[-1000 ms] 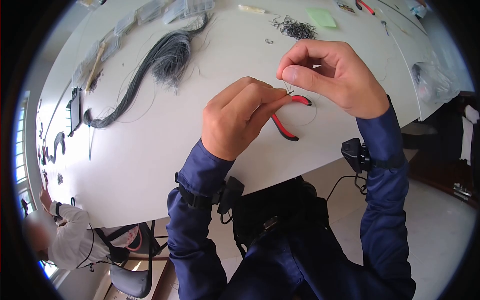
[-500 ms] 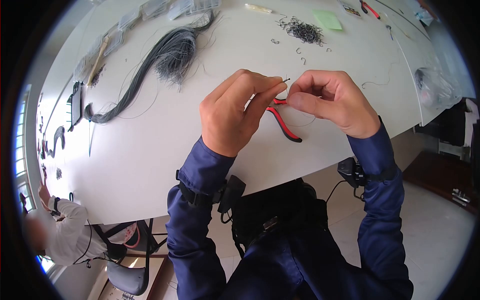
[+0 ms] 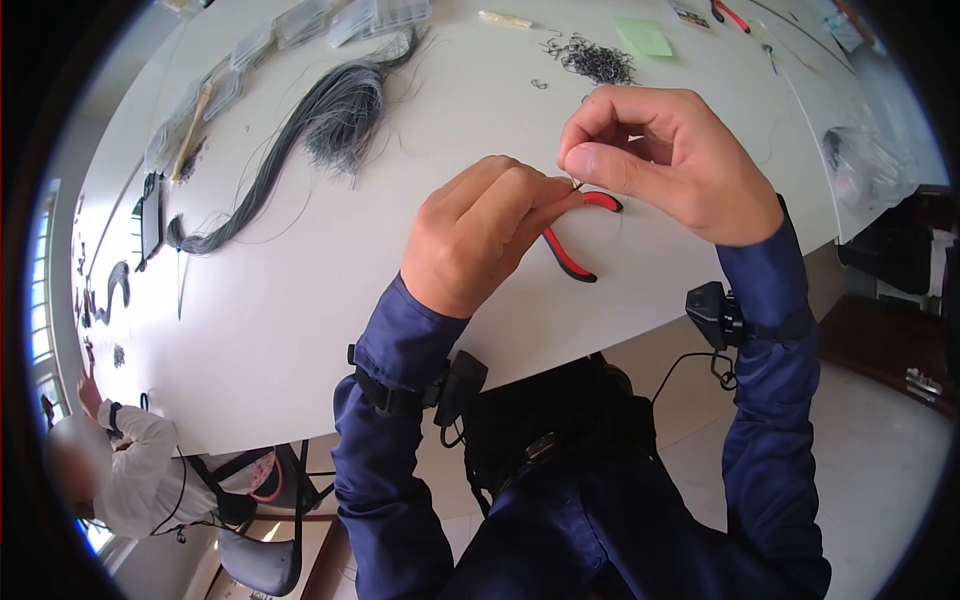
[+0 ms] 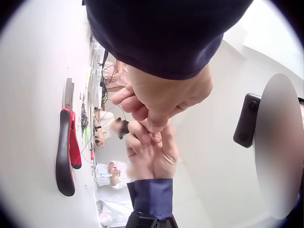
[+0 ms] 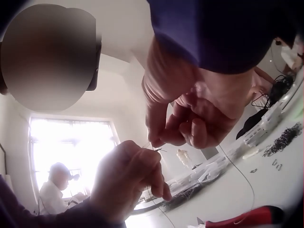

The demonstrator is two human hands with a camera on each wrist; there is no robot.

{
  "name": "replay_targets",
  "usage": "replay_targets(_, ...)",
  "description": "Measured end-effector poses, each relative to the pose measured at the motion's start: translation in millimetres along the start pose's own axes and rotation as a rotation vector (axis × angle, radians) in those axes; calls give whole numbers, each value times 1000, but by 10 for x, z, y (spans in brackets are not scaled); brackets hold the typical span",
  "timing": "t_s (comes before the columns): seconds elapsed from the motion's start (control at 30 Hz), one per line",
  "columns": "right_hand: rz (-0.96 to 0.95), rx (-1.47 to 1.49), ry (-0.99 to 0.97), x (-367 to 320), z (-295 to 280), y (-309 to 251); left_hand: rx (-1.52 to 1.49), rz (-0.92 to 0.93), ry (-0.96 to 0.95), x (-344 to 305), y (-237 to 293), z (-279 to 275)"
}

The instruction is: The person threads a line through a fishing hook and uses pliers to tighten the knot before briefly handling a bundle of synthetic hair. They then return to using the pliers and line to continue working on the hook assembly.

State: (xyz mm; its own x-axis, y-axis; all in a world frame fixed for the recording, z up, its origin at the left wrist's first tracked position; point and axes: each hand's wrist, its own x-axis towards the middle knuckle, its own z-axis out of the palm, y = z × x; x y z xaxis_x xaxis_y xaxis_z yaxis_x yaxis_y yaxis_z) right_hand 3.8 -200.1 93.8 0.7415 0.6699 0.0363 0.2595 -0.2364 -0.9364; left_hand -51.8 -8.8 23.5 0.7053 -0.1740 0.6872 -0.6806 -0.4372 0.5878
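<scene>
Between thumb and fingertips, my left hand (image 3: 470, 235) pinches a small dark fish hook (image 3: 577, 184), of which only the tip shows. My right hand (image 3: 680, 165) is just beyond it, thumb and index finger pinching thin line at the hook. In the right wrist view the hook (image 5: 158, 150) pokes out between the two hands' fingertips, and a strand of line (image 5: 237, 169) trails down past the right hand. Pliers with red and black handles (image 3: 570, 256) lie on the table under the hands, their head partly hidden by the left fingers.
A pile of dark fish hooks (image 3: 597, 62) lies beyond the hands, with a green paper (image 3: 644, 38) beside it. A bundle of grey line (image 3: 300, 125) stretches across the left. Clear plastic boxes (image 3: 375, 18) line the far edge. Another person (image 3: 135, 460) sits at lower left.
Half a second ago the right hand dipped lower and the hook stuck out from the left fingertips. Now the right hand is raised again, its fingertips against the hook.
</scene>
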Motion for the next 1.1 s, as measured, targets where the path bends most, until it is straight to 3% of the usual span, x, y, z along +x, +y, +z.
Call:
replay_targets(0.07, 4, 126, -78, 73, -60, 160, 22, -1, -24, -3, 40, -17)
replay_targets(0.2, 248, 355, -164, 115, -61, 295, 31, 10, 21, 4, 31, -27)
replay_targets(0.37, 333, 397, -104, -30, 57, 346, 24, -59, 44, -1, -10, -72)
replay_targets(0.47, 252, 197, -15, -125, 112, 231, 3, -25, 119, 10, -56, -32)
replay_targets(0.67, 190, 7, 66, -241, 126, -61, 0, -27, 83, 18, -54, -44)
replay_targets(0.77, 242, -79, 49, -246, 104, -167, -21, -43, 78, 20, -37, -40)
replay_targets(0.97, 228, 61, 45, -255, 152, -59, -287, -261, 95, -12, -13, -18)
replay_targets(1.1, 256, 258, 77, -225, 163, -49, -330, -293, 68, 7, 36, -38)
